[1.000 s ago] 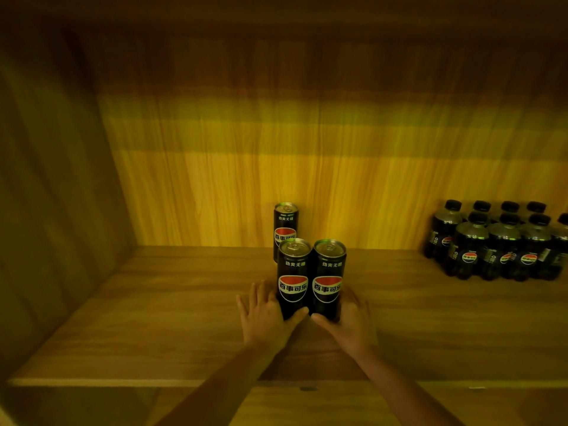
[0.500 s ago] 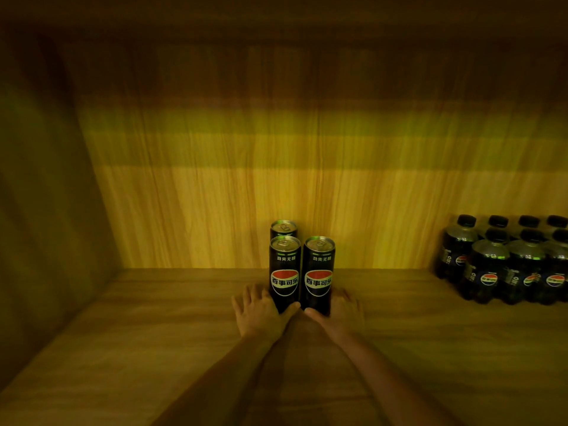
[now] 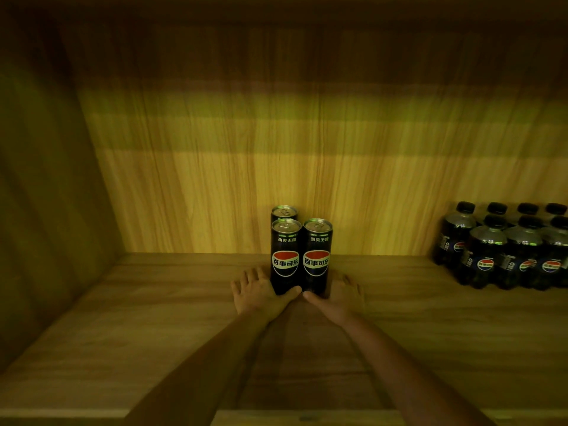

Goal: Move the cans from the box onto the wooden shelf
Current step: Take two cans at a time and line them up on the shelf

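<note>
two hands, left (image 3: 256, 295) and right (image 3: 339, 295), each grip a front can (image 3: 285, 256) on the shelf (image 3: 123, 333).

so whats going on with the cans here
A person is stocking the wooden shelf. Two black cans stand upright side by side, with a third can behind them. The left hand and right hand cup their bases. A pack of dark bottles sits to the right.
</note>
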### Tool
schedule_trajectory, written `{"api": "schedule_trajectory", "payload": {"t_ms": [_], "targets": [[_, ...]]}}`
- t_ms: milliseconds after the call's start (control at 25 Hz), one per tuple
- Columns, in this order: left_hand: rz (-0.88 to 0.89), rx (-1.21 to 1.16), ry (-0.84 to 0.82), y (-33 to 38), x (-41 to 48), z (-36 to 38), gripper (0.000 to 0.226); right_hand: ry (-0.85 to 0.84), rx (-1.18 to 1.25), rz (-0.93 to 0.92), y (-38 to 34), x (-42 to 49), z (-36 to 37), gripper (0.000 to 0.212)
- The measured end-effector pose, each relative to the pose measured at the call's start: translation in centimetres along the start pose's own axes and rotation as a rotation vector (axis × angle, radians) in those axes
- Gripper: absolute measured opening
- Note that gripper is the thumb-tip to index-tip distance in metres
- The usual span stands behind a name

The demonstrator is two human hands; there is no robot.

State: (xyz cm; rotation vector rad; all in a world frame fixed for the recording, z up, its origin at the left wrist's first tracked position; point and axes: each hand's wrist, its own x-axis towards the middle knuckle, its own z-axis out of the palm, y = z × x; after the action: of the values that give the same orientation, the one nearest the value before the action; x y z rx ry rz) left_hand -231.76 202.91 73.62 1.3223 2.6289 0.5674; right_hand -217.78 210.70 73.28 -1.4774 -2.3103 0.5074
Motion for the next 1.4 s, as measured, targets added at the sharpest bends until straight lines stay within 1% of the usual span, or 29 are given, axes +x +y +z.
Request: {"api": "schedule_trajectory", "payload": {"t_ms": [120,240,360,520,600,720,840,920,1040,1240,1320,1400], "targets": [[0.017,0.011,0.029,-0.8,-2.3,-1.5,0.112,0.012,0.007,-0.02,0.0,-2.0,-1.3,0.084],[0.05,0.026,0.035,-1.7,-6.0,-2.9,0.106,-0.011,0.011,-0.103,-0.6,-5.3,-2.6,0.075],[0.098,0.066,-0.004,-2.6,-10.6,-4.3,0.098,-0.064,-0.062,-0.176,-2.1,-10.1,-3.8,0.071],[0.22,0.118,-0.022,-4.4,-17.3,-6.1,0.086,-0.09,-0.2,-0.265,-3.5,-16.4,-5.1,0.075],[0.277,0.152,-0.045,-6.1,-20.9,-6.9,0.086,-0.121,-0.241,-0.284,-4.2,-20.0,-5.3,0.076],[0.331,0.2,-0.032,-9.1,-25.5,-7.6,0.085,-0.117,-0.307,-0.309,-5.0,-25.8,-4.7,0.074],[0.39,0.22,-0.062,-12.4,-29.6,-7.8,0.084,-0.124,-0.335,-0.291,-5.4,-31.3,-3.1,0.073],[0.435,0.139,-0.032,-14.2,-32.5,-7.0,0.079,-0.14,-0.327,-0.282,-5.4,-34.4,-1.5,0.074],[0.441,0.033,-0.023,-16.2,-36.0,-4.8,0.073,-0.159,-0.298,-0.29,-5.1,-38.0,1.4,0.073],[0.43,0.064,-0.019,-19.4,-37.5,1.0,0.073,-0.207,-0.243,-0.337,-3.0,-41.1,7.7,0.07],[0.426,0.085,-0.039,-21.2,-38.1,5.0,0.073,-0.244,-0.243,-0.345,-0.8,-42.0,11.4,0.069],[0.409,0.11,-0.088,-23.5,-38.6,10.5,0.074,-0.275,-0.247,-0.352,2.2,-42.8,16.5,0.069]]}}
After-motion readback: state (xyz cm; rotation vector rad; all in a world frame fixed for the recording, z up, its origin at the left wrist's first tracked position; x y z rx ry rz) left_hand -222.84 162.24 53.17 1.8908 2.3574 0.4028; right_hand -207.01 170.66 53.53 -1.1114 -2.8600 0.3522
